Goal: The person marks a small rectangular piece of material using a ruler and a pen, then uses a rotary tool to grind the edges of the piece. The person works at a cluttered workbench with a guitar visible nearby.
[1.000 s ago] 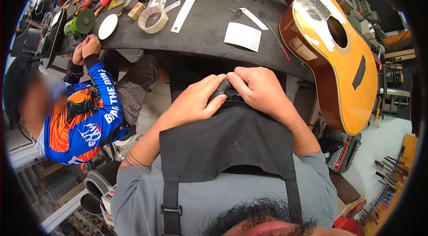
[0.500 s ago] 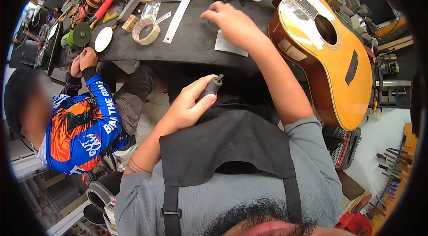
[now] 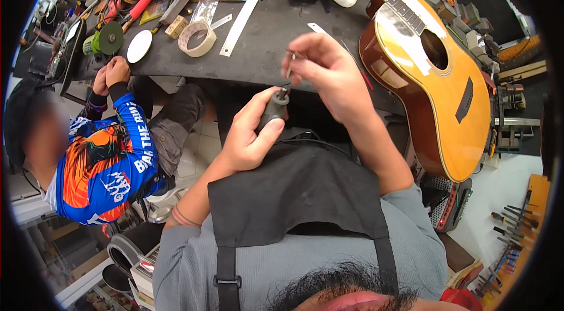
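- A second person in a blue and orange printed jersey (image 3: 106, 161) is sitting at my left, both hands resting on the edge of the bench.
- A round white disc (image 3: 139, 46) and a roll of pale masking tape (image 3: 197, 38) are lying on the dark grey workbench top (image 3: 264, 52), well left of my hands; a long steel ruler (image 3: 249, 8) is running diagonally just beside the tape.
- My left hand (image 3: 249, 140) is wrapping closed around a small dark grey rotary-tool handpiece (image 3: 274, 109), thumb pressing on its body, holding it in front of my chest over the black apron (image 3: 294, 193).
- The handpiece's long axis is pointing up and away from me, its nose meeting my right hand just above; the left hand is the nearer one to it.
- My right hand (image 3: 329, 76) is pinching a thin metal bit or small key (image 3: 290, 64) between thumb and fingertips, directly over the handpiece's nose; I cannot tell whether it is touching the collet.
- An amber-topped acoustic guitar (image 3: 446, 93) is lying on the bench at my right, neck running toward the far edge.
- A wooden rack of hand tools (image 3: 517, 223) is standing at far right, above a pale floor.
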`<state>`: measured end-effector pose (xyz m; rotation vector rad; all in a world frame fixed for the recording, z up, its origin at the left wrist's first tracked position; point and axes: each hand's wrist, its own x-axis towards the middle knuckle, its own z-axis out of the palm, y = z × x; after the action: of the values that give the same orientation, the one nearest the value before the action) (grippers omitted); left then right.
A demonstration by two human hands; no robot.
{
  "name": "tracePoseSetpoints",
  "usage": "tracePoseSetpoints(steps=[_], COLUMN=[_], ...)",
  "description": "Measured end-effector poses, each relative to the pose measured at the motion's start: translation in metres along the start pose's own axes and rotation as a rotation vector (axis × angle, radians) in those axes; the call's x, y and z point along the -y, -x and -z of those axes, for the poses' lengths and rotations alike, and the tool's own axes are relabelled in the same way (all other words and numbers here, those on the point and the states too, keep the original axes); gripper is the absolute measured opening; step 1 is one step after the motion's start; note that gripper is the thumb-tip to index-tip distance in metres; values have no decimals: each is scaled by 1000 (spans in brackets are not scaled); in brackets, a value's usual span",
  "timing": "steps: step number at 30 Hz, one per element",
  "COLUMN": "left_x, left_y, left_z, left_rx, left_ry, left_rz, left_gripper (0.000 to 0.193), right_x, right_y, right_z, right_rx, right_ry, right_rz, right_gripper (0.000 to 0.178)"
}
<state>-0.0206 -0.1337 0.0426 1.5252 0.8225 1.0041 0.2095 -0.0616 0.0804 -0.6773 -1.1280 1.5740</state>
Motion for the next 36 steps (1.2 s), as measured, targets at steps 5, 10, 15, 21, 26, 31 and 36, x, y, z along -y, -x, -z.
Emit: tracePoseSetpoints(steps=[5,10,15,21,26,31,36], left_x=[-3,-6,-5,-1,4,8,13], left_y=[-16,-21,-18,-7,-5,-10,-10], left_z=[-13,-21,-22,-26,-25,-24,-26], left_rx=[98,139,138,58,67,77,42], left_ry=[-16,17,48,151,81,110,153], left_rz=[-33,8,28,39,50,48,101], left_gripper=[62,61,61,59,59,58,53], right_x=[1,1,-11,-16,-35,-25,-34], right_y=[40,55,63,68,68,63,66], right_z=[0,3,2,-10,0,-16,-9], right_rx=[-108,-165,-140,-111,-162,-236,-186], right_ry=[-116,-61,34,-82,-86,-242,-336], right_rz=[58,142,205,122,107,-57,-186], right_gripper=[22,19,20,22,26,26,22])
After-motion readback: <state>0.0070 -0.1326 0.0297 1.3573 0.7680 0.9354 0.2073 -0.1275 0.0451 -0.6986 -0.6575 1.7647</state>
